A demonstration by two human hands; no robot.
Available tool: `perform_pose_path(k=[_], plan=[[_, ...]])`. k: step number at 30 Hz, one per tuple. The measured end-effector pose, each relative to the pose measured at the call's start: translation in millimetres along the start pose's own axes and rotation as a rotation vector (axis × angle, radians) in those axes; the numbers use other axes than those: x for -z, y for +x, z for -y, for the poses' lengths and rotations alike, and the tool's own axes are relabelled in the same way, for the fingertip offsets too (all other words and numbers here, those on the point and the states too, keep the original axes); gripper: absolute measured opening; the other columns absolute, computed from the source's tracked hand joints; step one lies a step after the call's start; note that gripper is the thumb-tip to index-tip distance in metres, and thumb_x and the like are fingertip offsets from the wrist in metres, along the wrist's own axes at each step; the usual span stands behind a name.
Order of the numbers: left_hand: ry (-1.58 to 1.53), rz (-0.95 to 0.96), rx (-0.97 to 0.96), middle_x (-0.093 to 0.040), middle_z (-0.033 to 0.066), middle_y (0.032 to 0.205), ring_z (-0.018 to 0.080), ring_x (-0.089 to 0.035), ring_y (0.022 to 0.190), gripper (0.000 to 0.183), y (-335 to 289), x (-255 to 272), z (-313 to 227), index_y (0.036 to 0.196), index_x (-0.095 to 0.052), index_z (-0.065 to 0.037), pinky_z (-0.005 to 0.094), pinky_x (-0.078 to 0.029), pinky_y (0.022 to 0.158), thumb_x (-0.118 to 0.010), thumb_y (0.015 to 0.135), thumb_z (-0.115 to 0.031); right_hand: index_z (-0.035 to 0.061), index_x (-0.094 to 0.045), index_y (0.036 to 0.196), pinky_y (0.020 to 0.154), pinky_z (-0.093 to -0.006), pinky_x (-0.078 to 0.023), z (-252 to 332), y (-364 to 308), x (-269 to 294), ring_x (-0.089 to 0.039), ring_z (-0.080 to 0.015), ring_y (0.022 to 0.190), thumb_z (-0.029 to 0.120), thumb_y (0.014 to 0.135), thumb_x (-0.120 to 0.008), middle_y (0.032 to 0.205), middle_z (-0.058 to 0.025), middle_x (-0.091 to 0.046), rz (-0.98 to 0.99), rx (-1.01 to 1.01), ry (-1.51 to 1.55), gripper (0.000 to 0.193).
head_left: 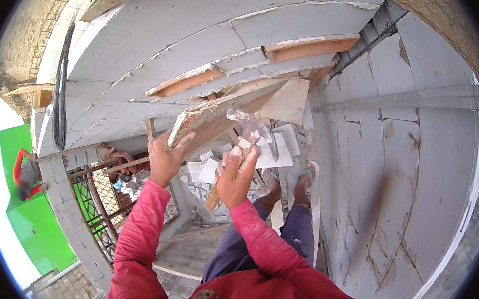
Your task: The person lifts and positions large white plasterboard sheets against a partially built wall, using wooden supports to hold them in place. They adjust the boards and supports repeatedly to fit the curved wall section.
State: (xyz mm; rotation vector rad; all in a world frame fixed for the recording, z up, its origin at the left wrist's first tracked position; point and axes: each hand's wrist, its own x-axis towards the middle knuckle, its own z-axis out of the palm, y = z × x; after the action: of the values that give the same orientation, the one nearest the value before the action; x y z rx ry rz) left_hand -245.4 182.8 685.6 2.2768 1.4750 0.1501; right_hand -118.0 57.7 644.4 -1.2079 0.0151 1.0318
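My right hand (238, 174) is closed round the wooden handle (212, 197) of a claw hammer, close up to its head. The worn, paint-spattered hammer head (253, 131) is uppermost, just in front of a thick wooden board (196, 138). My left hand (165, 158) grips the near left end of this board, thumb on one face. The board's end is rough and splintered, and it slants away to the right along the block wall. What the fingers behind it touch is hidden.
A grey block wall (187, 29) with orange-framed openings (313, 48) rises ahead; another wall (380, 204) stands close on the right. My sandalled feet (304, 179) are on narrow planks high up. Broken white block pieces (193, 168) lie below, beside a metal grille (102, 201).
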Motion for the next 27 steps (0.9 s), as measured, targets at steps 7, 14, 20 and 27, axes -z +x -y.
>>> perform_pose_path(k=[7, 14, 20, 27], plan=[[-0.023, -0.014, 0.044, -0.076, 0.0170, 0.089, 0.0352, -0.072, 0.074, 0.036, -1, -4, -10, 0.109, -0.080, -0.007, 0.0427, -0.053, 0.075, -0.081, 0.090, -0.037, 0.0129, -0.033, 0.141, 0.056, -0.0291, -0.044, 4, -15, -21, -0.042, -0.0103, 0.058, 0.032, 0.115, -0.038, 0.088, -0.0023, -0.046, -0.208, 0.009, 0.321, 0.033], [-0.020, -0.053, -0.001, -0.074, 0.0172, 0.083, 0.0393, -0.070, 0.072, 0.030, -13, -18, -19, 0.103, -0.078, -0.005, 0.0443, -0.053, 0.071, -0.080, 0.091, -0.033, 0.0188, -0.034, 0.139, 0.053, -0.0306, -0.044, -12, -27, -10, -0.043, -0.0099, 0.057, 0.037, 0.115, -0.039, 0.087, -0.0031, -0.050, -0.286, 0.003, 0.512, 0.030], [-0.025, -0.026, -0.090, -0.074, 0.0181, 0.083, 0.0358, -0.070, 0.070, 0.028, -23, -24, -28, 0.104, -0.077, -0.002, 0.0419, -0.053, 0.068, -0.083, 0.089, -0.025, 0.0212, -0.040, 0.136, 0.054, -0.0298, -0.045, 17, -22, -8, -0.046, -0.0098, 0.058, 0.044, 0.115, -0.040, 0.087, 0.0007, -0.050, 0.001, -0.091, 0.460, 0.031], [-0.013, 0.044, -0.093, -0.073, 0.0194, 0.088, 0.0412, -0.071, 0.080, 0.029, -21, -24, -36, 0.110, -0.074, -0.002, 0.0450, -0.054, 0.073, -0.078, 0.094, -0.026, 0.0202, -0.042, 0.134, 0.056, -0.0284, -0.044, 30, -50, 11, -0.045, -0.0090, 0.061, 0.045, 0.114, -0.041, 0.086, 0.0005, -0.047, 0.028, -0.351, 0.527, 0.032]])
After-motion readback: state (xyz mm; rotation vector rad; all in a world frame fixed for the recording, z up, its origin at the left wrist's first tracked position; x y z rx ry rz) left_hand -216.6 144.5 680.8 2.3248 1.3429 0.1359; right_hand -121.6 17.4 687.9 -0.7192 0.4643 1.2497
